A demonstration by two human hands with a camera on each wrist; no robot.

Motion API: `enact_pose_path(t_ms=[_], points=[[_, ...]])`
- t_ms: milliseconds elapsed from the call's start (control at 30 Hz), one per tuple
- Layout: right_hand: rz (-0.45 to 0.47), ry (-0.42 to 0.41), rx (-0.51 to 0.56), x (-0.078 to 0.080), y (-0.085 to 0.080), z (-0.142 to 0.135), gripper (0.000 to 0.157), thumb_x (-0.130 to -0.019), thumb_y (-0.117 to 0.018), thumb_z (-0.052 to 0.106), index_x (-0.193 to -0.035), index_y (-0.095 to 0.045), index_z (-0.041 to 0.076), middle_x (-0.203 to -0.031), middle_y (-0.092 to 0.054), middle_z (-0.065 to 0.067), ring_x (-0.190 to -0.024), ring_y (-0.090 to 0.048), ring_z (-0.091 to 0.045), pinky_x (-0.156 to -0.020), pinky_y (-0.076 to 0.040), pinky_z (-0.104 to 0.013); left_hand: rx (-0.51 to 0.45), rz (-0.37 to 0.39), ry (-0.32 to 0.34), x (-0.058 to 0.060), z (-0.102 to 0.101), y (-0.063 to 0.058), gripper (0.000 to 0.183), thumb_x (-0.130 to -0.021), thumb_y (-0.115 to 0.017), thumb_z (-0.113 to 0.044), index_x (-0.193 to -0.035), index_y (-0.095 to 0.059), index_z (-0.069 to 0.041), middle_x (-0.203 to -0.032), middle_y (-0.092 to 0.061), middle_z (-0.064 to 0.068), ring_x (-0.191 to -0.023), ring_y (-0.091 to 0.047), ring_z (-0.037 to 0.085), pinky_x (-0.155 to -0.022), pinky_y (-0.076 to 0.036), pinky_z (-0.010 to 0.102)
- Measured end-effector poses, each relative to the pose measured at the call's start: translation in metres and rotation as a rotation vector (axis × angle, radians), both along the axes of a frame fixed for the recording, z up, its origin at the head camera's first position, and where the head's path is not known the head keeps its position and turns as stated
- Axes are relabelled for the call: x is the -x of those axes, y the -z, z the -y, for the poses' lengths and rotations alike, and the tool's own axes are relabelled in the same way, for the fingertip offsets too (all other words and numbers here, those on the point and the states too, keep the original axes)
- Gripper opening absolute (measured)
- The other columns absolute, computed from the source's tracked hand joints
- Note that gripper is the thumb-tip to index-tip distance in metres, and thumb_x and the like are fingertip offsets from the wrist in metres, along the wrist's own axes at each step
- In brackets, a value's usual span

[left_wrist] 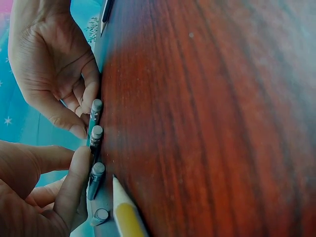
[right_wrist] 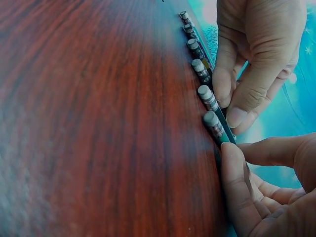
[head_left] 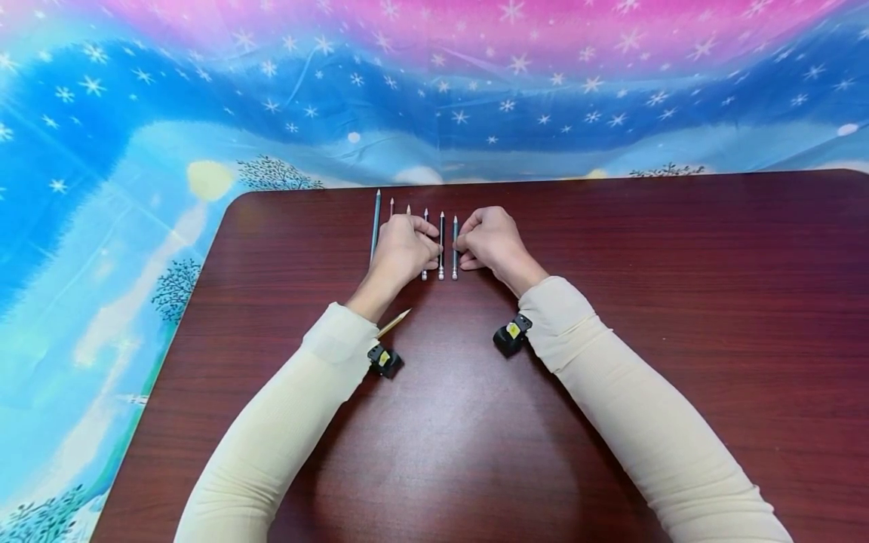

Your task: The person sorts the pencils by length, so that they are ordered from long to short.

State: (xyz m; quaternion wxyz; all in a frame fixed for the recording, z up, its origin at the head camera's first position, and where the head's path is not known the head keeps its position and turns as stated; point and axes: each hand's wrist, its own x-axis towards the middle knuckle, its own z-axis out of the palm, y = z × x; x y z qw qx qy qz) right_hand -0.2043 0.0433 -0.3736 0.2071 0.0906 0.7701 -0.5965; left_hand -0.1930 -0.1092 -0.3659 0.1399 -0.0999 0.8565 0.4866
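Several pencils with metal ferrules and erasers lie side by side, points away from me. My left hand [head_left: 402,247] pinches the black pencil [head_left: 442,226] between thumb and fingers, covering parts of the pencils to its left. At the right end of the row is a teal pencil [head_left: 455,230]. My right hand [head_left: 494,240] pinches that one along its side, and its eraser [right_wrist: 211,117] shows in the right wrist view. A dark pencil [head_left: 425,214] lies just left of the black one. Both hands are low at the tabletop, fingertips near each other.
A long blue pencil [head_left: 376,222] marks the row's left end. Nearer me, a yellow sharpened pencil [head_left: 395,323] lies apart, partly behind the left sleeve. The dark red wooden table [head_left: 679,302] ends just beyond the pencil points, against a snowy printed cloth [head_left: 434,90].
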Motion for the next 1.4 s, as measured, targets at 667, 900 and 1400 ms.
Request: enact_pose_path(t_ms=[667, 900, 1400], points=[[-0.019, -0.001, -0.002, 0.001, -0.004, 0.000, 0.006, -0.096, -0.065, -0.002, -0.095, -0.059, 0.000, -0.095, -0.068, -0.014, -0.052, -0.063, -0.013, -0.058, -0.063, -0.027, 0.020, -0.016, 0.005, 0.000, 0.002, -0.004, 0.015, -0.094, -0.073, 0.001, -0.109, -0.074, -0.001, -0.098, -0.078, 0.016, -0.069, -0.073, 0.012, -0.068, -0.064, 0.025], [-0.008, -0.007, 0.004, 0.001, -0.005, -0.004, 0.004, -0.096, -0.064, -0.001, -0.097, -0.060, 0.000, -0.101, -0.071, -0.014, -0.056, -0.064, -0.014, -0.060, -0.064, -0.028, -0.014, 0.001, -0.003, -0.001, 0.003, -0.006, 0.016, -0.096, -0.072, 0.000, -0.113, -0.072, 0.000, -0.102, -0.077, 0.017, -0.075, -0.073, 0.016, -0.071, -0.065, 0.026], [0.015, -0.079, 0.053, -0.014, -0.028, -0.028, 0.009, -0.098, -0.060, 0.002, -0.106, -0.060, -0.001, -0.119, -0.072, -0.023, -0.066, -0.065, -0.014, -0.065, -0.064, -0.028, -0.085, -0.006, 0.034, -0.024, 0.017, -0.019, 0.022, -0.097, -0.069, -0.004, -0.118, -0.072, -0.001, -0.095, -0.075, 0.014, -0.068, -0.071, 0.013, -0.074, -0.066, 0.033]])
